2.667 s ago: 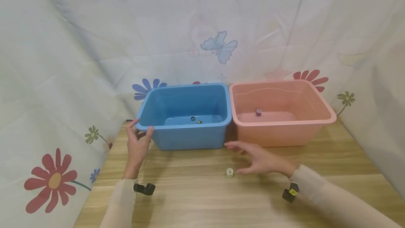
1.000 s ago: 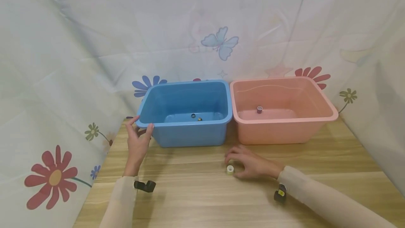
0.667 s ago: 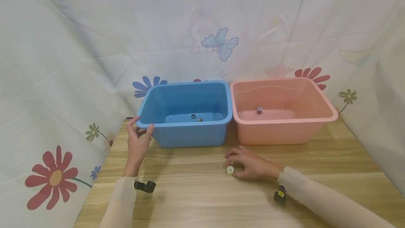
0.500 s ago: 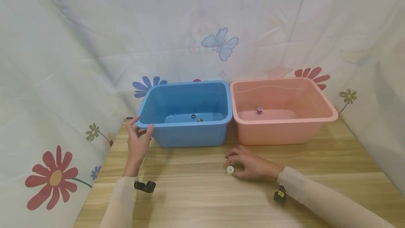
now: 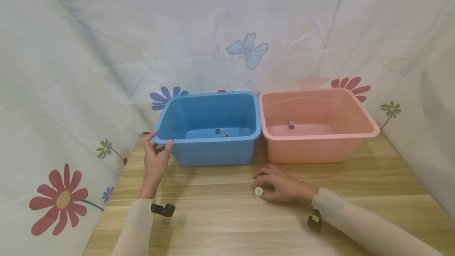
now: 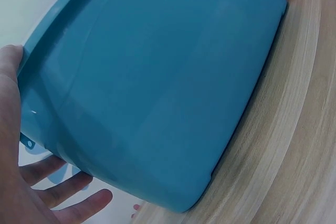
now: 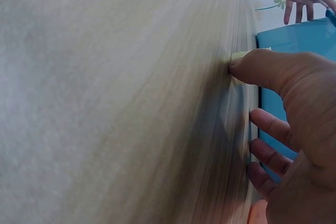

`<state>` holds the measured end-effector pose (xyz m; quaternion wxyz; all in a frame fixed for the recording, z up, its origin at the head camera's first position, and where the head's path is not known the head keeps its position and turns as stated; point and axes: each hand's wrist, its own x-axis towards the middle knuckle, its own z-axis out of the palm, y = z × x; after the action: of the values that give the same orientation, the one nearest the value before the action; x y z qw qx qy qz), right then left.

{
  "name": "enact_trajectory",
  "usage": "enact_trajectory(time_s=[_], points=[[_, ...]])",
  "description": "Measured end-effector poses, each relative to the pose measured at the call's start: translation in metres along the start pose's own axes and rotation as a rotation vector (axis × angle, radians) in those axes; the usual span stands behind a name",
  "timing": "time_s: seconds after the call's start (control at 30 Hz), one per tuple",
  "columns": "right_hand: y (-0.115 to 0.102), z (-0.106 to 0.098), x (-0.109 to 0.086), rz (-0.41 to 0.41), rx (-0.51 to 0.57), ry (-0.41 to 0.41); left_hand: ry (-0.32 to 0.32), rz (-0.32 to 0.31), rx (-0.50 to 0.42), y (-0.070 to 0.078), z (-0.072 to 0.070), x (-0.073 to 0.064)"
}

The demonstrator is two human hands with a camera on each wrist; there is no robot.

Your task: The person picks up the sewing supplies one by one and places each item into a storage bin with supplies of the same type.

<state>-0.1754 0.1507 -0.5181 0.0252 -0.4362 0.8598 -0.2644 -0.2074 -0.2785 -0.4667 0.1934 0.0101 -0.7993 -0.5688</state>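
Note:
My left hand (image 5: 155,165) holds the front left corner of a blue plastic tub (image 5: 213,153), thumb at the front rim and index finger at the side rim. In the left wrist view its other fingers (image 6: 84,206) spread out beside the tub wall. My right hand (image 5: 282,185) is low over the wooden table, pinching a small pale yellow cylinder (image 5: 258,192) with a white, holed top between thumb and index finger. Seen from the right wrist, the thumb (image 7: 262,68) covers most of that cylinder, and the remaining fingers rest near the tabletop.
A pink tub (image 5: 309,151) stands right beside the blue one, with a small purplish cylinder (image 5: 292,125) inside. Two small dark pieces, one a ring (image 5: 217,131) and one yellowish (image 5: 225,135), lie in the blue tub. A patterned curtain (image 5: 199,31) hangs close behind.
Since the earliest frame my right hand has come in lower, and its spread fingers have closed on the pale cylinder. Over the last second both hands stay put.

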Motion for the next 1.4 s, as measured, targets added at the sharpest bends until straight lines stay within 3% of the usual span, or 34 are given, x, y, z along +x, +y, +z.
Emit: enact_trajectory(time_s=[0.37, 0.63, 1.4], points=[[0.004, 0.006, -0.001, 0.015, 0.015, 0.006, -0.02, -0.042, 0.006, 0.005, 0.0, -0.004], [-0.003, 0.002, -0.003, 0.031, 0.077, 0.003, 0.012, 0.004, 0.031, -0.007, 0.002, -0.004], [-0.009, -0.019, 0.0, 0.025, 0.088, 0.0, 0.008, 0.007, 0.015, -0.001, 0.001, -0.001]])
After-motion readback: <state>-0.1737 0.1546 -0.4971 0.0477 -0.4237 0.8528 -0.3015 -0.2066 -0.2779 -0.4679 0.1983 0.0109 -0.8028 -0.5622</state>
